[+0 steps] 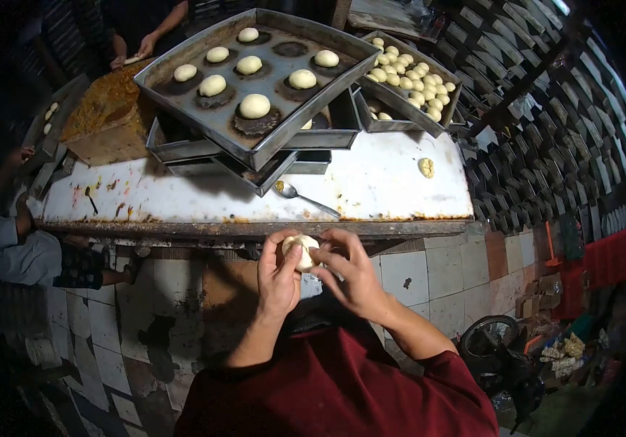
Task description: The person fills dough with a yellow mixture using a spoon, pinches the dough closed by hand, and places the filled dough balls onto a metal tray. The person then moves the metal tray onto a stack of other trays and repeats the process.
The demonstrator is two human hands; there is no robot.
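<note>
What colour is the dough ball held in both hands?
The round dough ball is pale cream-white, seen in the head view.

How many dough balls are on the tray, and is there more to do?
Eight dough balls sit on the top tray; one dark spot is bare. Both hands, left hand and right hand, hold one dough piece. The second tray holds many small pieces, and one lies loose on the table.
</note>
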